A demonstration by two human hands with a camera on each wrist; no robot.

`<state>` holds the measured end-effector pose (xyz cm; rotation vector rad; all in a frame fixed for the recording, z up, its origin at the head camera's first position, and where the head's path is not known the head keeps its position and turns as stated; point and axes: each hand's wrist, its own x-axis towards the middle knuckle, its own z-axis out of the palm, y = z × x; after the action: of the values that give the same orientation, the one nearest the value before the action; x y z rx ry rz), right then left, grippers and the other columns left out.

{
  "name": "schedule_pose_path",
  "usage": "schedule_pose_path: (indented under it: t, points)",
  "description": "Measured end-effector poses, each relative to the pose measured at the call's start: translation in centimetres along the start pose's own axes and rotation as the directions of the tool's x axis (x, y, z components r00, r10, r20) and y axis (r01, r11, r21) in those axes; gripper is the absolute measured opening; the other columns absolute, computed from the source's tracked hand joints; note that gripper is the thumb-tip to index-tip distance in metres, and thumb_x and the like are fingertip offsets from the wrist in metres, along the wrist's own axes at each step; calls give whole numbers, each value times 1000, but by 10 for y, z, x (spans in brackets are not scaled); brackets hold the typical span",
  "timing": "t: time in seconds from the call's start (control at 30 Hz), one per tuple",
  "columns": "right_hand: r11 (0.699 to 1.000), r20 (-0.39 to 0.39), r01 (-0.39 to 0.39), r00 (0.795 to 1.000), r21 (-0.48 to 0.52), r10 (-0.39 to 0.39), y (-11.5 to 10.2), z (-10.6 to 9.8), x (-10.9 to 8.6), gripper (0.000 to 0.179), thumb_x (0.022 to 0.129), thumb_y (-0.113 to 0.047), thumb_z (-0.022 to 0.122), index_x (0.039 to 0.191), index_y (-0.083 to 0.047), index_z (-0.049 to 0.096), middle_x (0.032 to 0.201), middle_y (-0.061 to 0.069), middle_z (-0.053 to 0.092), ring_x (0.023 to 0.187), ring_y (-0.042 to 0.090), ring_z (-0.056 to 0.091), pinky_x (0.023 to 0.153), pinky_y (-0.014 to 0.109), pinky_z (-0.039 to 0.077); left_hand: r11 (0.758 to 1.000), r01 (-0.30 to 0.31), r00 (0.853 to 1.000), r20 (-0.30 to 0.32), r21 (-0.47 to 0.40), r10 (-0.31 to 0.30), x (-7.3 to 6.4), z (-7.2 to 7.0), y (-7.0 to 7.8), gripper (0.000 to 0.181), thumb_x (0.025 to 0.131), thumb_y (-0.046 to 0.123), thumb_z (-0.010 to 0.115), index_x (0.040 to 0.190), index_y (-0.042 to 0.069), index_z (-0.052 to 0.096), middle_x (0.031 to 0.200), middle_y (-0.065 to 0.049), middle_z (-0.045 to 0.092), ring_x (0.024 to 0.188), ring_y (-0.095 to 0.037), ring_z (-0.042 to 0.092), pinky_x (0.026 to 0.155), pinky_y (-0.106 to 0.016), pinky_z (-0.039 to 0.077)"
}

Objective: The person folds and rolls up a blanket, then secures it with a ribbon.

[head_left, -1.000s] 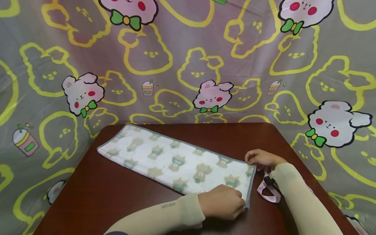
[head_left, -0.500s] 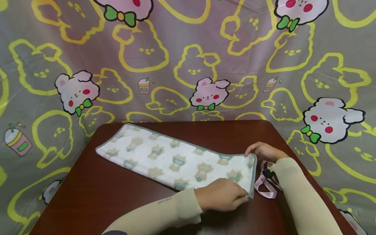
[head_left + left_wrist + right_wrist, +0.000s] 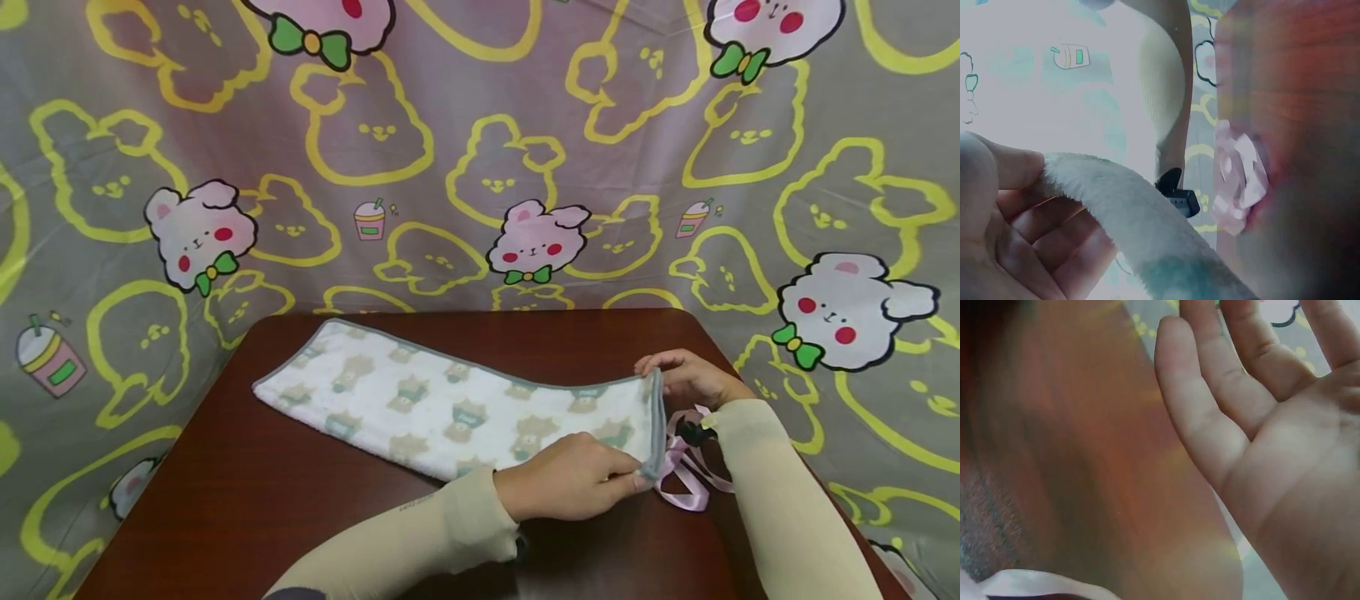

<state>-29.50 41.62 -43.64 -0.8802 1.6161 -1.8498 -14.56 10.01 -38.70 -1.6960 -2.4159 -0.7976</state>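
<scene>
A long white towel point(image 3: 431, 400) with grey edging and printed beige bears lies folded, slanting across the brown table. My left hand point(image 3: 566, 479) pinches its near right corner between thumb and fingers. In the left wrist view, that hand point(image 3: 1016, 219) grips the fluffy towel edge point(image 3: 1116, 200). My right hand point(image 3: 693, 379) holds the far right corner, and the towel's right end is raised off the table. The right wrist view shows that hand's palm point(image 3: 1272, 450) with several fingers extended; its thumb and the towel are out of that view.
A pink ribbon point(image 3: 686, 492) with a black clip point(image 3: 693, 432) is by my right wrist, just beyond the towel's right end. The dark brown table point(image 3: 195, 492) meets a cartoon-printed curtain point(image 3: 420, 142) at the back and sides.
Both hands have lifted the towel's right end and shifted slightly away from me. That end now stands raised, with its grey edging turned up. The left part of the towel stays put.
</scene>
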Motion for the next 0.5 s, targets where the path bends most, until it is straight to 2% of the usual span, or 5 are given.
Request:
schedule_pose_path:
  t: [0.13,0.23,0.37,0.5]
  points:
    - [994,89,83,992,72,-90,-6,0,2,50,90,21,27,111,1,68,132,21,55,124,34,50,90,45,49,998,-34,999,-3,-59,33,3,-4,5,33,104,27,49,72,20,53,56,13,39,51,6,34,54,-10,32]
    - [974,170,151,969,168,-179,-10,0,5,50,91,20,22,115,5,64,132,27,52,128,42,44,96,48,44,994,-54,998,12,-97,55,7,-7,10,32,104,25,48,74,20,56,57,14,41,51,7,35,55,-9,33]
    - [936,241,211,929,282,-282,-13,0,10,41,94,16,25,117,10,59,125,27,55,129,45,42,103,48,38,992,-81,996,18,-101,83,13,-8,16,29,104,25,49,77,20,59,57,14,41,51,8,35,55,-9,33]
    - [913,245,259,907,316,-342,-19,2,14,36,95,13,28,114,10,58,113,23,57,117,41,51,107,49,32,992,-108,994,1,-72,108,21,-9,23,22,103,25,51,88,21,67,60,15,44,55,9,38,58,-7,33]
